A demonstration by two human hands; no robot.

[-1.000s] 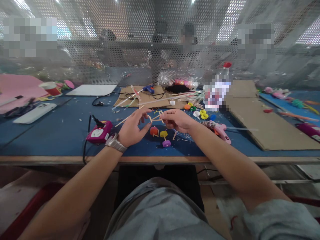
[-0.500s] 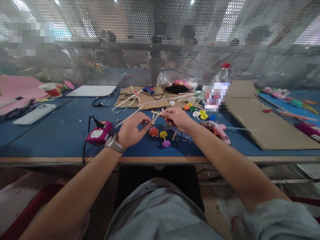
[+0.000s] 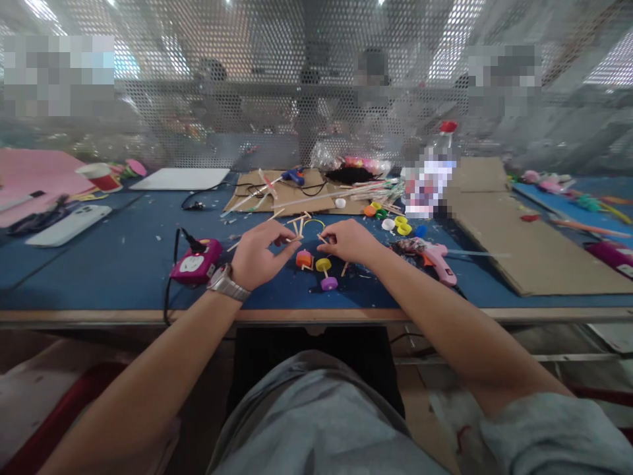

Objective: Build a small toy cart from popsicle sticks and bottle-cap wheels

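Between the thumb and fingers of my left hand (image 3: 262,254) is a small frame of thin wooden sticks (image 3: 298,228), its ends pointing up and away. My right hand (image 3: 350,241) is a short gap to the right, pinching a short wooden stick (image 3: 322,239) at the fingertips. Just below the hands lie an orange bottle cap (image 3: 303,260) with a bit of stick by it, and a yellow cap (image 3: 323,265) joined by a stick to a purple cap (image 3: 329,284). Behind the fingers a thin yellow loop (image 3: 316,223) shows in part.
A magenta power socket (image 3: 198,260) with a plugged cable stands left of my left wrist. Right of my right forearm lies a pink glue gun (image 3: 438,260). Loose caps (image 3: 403,229), a bottle (image 3: 430,181) and cardboard (image 3: 534,244) sit farther right; a blue glue gun (image 3: 294,176) lies behind.
My right hand has moved slightly away from the stick frame, leaving a gap between the hands. The left hand has stayed nearly in place with the frame.
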